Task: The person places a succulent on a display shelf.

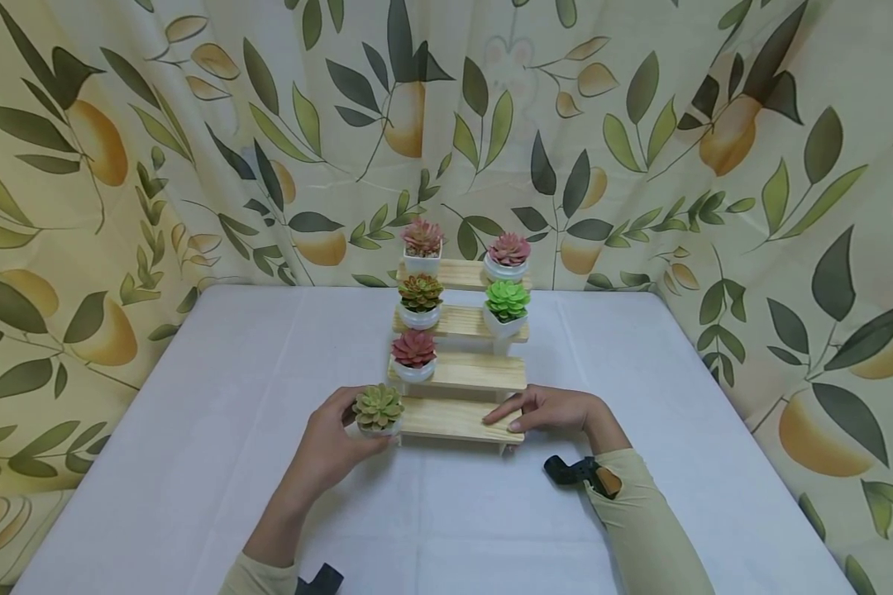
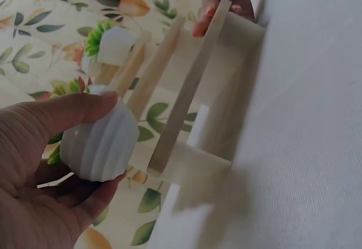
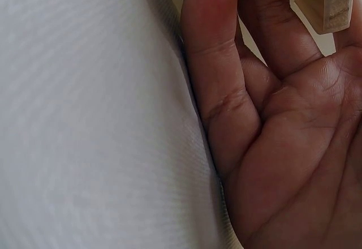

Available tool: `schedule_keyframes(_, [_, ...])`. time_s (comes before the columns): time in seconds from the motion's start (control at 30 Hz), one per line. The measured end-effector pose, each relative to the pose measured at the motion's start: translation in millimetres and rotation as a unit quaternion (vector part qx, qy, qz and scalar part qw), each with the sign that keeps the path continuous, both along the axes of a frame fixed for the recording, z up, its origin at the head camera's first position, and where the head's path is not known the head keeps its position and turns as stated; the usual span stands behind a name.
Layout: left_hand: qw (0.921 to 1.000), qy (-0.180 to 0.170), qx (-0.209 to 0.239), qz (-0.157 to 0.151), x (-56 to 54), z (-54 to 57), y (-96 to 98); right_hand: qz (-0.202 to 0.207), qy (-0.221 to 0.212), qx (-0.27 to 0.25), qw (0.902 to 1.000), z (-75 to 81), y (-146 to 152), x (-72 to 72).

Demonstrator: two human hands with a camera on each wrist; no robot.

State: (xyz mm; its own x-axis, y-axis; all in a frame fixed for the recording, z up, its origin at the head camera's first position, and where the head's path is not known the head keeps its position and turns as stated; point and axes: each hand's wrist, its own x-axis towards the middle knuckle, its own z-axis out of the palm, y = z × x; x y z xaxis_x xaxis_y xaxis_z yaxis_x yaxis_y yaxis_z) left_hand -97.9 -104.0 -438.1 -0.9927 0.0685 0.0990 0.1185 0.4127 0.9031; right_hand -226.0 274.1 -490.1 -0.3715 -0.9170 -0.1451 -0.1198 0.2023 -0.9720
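My left hand [image 1: 335, 442] grips a small potted succulent with pale green leaves [image 1: 378, 406], its thumb and fingers round the ribbed white pot [image 2: 100, 138]. The pot is upright at the left end of the lowest board of a stepped wooden stand [image 1: 446, 419]. At that board's right end, my right hand [image 1: 554, 409] holds the edge, with fingertips on top and other fingers below the board end [image 3: 337, 5]. A dark red succulent [image 1: 413, 351] stands on the left of the board above.
Higher up the stand are a brownish-green succulent [image 1: 420, 296], a bright green one [image 1: 507, 306] and two pink ones [image 1: 422, 244], [image 1: 508, 252]. All are in white pots. A white cloth covers the table [image 1: 231, 397]; a leaf-and-fruit patterned curtain [image 1: 446, 107] hangs behind.
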Motion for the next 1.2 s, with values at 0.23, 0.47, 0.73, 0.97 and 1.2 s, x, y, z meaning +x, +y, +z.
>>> schedule_keyframes(0.23, [0.9998,0.0,0.014,-0.011,1.4,1.9,6.8,0.001,-0.006,-0.006,1.0,0.8,1,0.0])
schedule_keyframes(0.47, [0.9996,0.008,0.013,-0.025,2.7,2.6,16.4,0.001,0.002,-0.003,1.0,1.8,0,0.9])
schedule_keyframes(0.73, [0.9994,0.008,0.008,-0.032,2.9,4.0,25.5,-0.003,-0.003,-0.002,1.0,2.4,1,1.2])
schedule_keyframes(0.97, [0.9992,0.011,0.008,-0.039,1.3,3.1,32.9,-0.006,-0.008,0.006,0.9999,3.7,0,1.1])
schedule_keyframes(1.2, [0.9988,0.012,-0.018,-0.044,-1.1,6.5,41.4,-0.013,-0.009,0.013,0.9998,4.0,-1,2.3])
